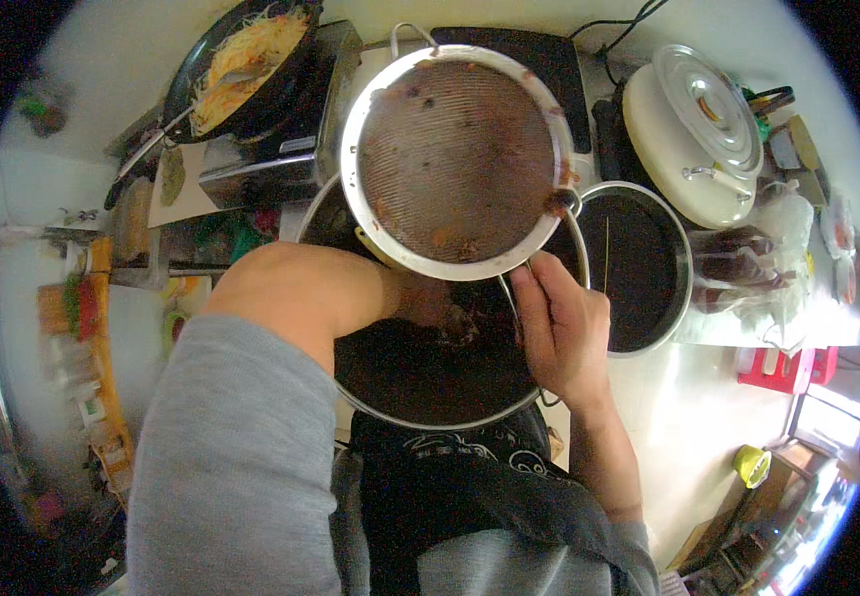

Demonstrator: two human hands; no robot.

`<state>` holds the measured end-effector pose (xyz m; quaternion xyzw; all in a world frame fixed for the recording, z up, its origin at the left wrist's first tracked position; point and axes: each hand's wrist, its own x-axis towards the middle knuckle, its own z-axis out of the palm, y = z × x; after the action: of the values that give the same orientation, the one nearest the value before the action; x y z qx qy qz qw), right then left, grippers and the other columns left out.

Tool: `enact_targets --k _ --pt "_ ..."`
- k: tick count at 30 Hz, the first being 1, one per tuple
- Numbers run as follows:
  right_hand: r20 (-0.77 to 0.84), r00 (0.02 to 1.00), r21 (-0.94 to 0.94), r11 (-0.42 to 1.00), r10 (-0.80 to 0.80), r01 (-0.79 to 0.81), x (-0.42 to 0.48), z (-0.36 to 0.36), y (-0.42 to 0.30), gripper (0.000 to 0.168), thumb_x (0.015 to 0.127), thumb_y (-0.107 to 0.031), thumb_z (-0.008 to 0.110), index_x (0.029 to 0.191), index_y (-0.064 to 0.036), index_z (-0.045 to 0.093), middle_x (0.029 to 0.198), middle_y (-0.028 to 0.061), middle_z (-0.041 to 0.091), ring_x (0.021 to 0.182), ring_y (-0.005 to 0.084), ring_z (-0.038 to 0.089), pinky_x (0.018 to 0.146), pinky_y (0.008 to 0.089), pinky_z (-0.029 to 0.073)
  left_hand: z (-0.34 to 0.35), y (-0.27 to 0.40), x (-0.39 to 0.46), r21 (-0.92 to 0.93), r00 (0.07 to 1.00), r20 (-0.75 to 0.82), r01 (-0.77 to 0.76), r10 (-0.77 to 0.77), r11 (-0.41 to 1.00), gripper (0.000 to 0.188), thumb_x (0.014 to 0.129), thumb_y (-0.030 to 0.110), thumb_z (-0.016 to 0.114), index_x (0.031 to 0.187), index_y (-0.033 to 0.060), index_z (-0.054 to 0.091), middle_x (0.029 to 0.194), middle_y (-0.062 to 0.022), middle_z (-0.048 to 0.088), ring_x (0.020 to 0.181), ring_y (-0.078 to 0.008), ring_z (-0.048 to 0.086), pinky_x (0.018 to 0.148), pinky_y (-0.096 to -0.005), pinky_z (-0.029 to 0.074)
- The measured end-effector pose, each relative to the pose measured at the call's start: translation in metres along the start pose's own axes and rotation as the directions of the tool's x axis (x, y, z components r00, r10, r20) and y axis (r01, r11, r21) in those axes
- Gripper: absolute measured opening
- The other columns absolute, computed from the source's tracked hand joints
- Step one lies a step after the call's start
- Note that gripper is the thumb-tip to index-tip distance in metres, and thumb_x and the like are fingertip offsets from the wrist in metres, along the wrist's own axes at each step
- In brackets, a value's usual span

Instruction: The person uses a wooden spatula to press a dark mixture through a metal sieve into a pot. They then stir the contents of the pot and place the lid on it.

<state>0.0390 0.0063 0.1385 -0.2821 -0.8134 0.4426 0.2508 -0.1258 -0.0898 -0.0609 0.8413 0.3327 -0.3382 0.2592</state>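
Note:
My right hand (560, 328) grips the handle of a round metal mesh strainer (460, 164), raised over a large metal pot (437, 426). Brown residue and small bits cling to the strainer's mesh and rim. Dark contents (430, 380) fill the pot below it. My left hand (434, 302) reaches down into the pot, its wrist close under the strainer's near edge. Blur and shadow hide its fingers, so whether it holds anything cannot be told. A light-coloured edge, perhaps of a utensil (372, 244), shows beside my left forearm, partly covered by the strainer.
A second pot (642, 272) with dark contents and a thin stick stands at the right. Beyond it are a cream electric cooker (668, 149) with a glass lid (713, 112) and plastic bags (754, 268). A wok (184, 89) of shredded food (251, 67) sits at upper left, its spatula handle (143, 153) jutting out.

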Motion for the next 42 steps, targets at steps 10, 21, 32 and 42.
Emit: enact_targets --k 10,21,32,42 --pt "-0.112 0.994 0.043 0.999 -0.015 0.02 0.021 0.0 0.006 0.009 0.087 -0.014 0.054 0.089 -0.006 0.057 0.066 0.0181 0.057 0.06 0.0365 0.058 0.051 0.0404 0.046 -0.021 -0.007 -0.004 -0.44 0.91 -0.325 0.094 -0.256 0.893 0.031 0.09 0.025 0.042 0.112 0.0081 0.056 0.086 -0.0194 0.063 0.08 -0.0346 0.063 0.072 -0.0416 0.052" --pt "-0.092 0.996 -0.028 1.0 -0.002 -0.001 0.015 -0.003 0.009 0.012 0.088 -0.014 0.053 0.081 -0.003 0.055 0.064 0.019 0.053 0.056 0.0355 0.055 0.048 0.0365 0.042 -0.038 -0.027 0.015 -0.355 0.768 -0.578 0.067 -0.276 0.932 0.033 0.085 0.018 0.045 0.116 0.0098 0.054 0.102 -0.0169 0.062 0.093 -0.0326 0.062 0.081 -0.0444 0.049" --pt "-0.099 0.995 0.022 1.0 -0.008 0.01 0.012 -0.006 0.006 0.015 0.089 -0.015 0.051 0.082 -0.002 0.055 0.061 0.0174 0.053 0.053 0.0301 0.055 0.05 0.0331 0.043 -0.029 -0.05 0.035 -0.393 0.88 -0.345 0.18 -0.326 0.902 0.029 0.085 0.019 0.045 0.108 0.0073 0.059 0.106 -0.0192 0.06 0.097 -0.035 0.059 0.084 -0.0437 0.047" --pt "-0.113 0.993 0.061 0.998 0.033 -0.026 0.017 -0.005 0.003 0.016 0.09 -0.014 0.05 0.083 -0.001 0.056 0.055 0.012 0.048 0.047 0.0145 0.047 0.048 0.0298 0.04 -0.018 -0.062 0.071 -0.362 0.818 -0.407 0.264 -0.407 0.894 0.027 0.081 0.015 0.052 0.104 0.0042 0.061 0.103 -0.0181 0.061 0.089 -0.0328 0.062 0.074 -0.0461 0.051"
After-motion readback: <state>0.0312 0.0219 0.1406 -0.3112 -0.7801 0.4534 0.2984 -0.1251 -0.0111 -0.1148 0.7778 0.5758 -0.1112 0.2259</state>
